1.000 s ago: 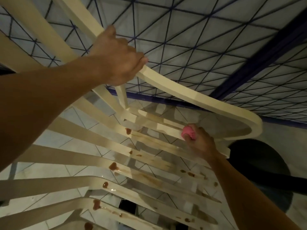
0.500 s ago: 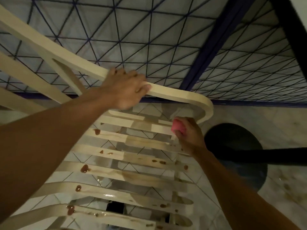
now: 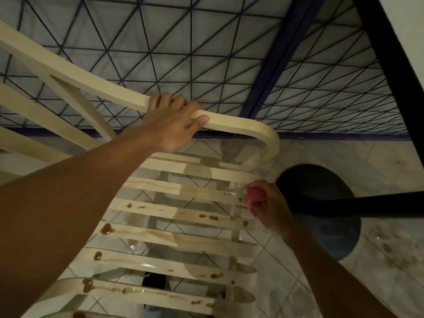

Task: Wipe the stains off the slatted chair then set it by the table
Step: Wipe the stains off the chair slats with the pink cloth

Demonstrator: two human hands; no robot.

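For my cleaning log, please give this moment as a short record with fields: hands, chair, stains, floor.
left hand: grips the curved armrest of the chair
right hand: holds a pink cloth at the right end of a seat slat
stains: brown blobs and streaks on several slats, not yet wiped
floor: pale tiles, also seen between the slats

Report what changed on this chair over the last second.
The right hand, pinching the pink cloth, moved down the right ends of the slats toward the person, from the top slat to about the third. The left hand kept its grip on the chair's curved rail. The brown stains on the nearer slats stayed.
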